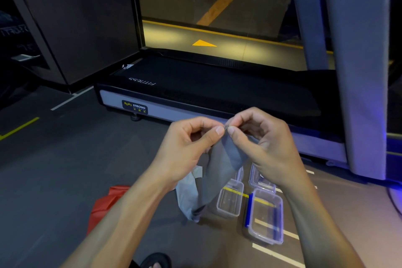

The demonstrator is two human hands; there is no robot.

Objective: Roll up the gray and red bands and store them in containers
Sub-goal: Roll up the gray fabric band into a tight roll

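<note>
Frame centre: our left hand (pixel 191 143) and right hand (pixel 261 137) each pinch the gray band (pixel 219 165) top edge in a fingertip grip; clear containers (pixel 265 215) lower right.

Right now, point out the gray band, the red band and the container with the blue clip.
gray band (pixel 219 172): head view, hanging middle fold.
red band (pixel 104 204): head view, crumpled part on floor.
container with the blue clip (pixel 264 217): head view, clear base.

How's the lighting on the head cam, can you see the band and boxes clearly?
Head view: dim overall, with blue light at the right edge; wide-angle bending toward the borders. The gray band, pinched by the left hand and right hand, reads clearly; the clear boxes show faint glare, the red band is shadowed.
</note>
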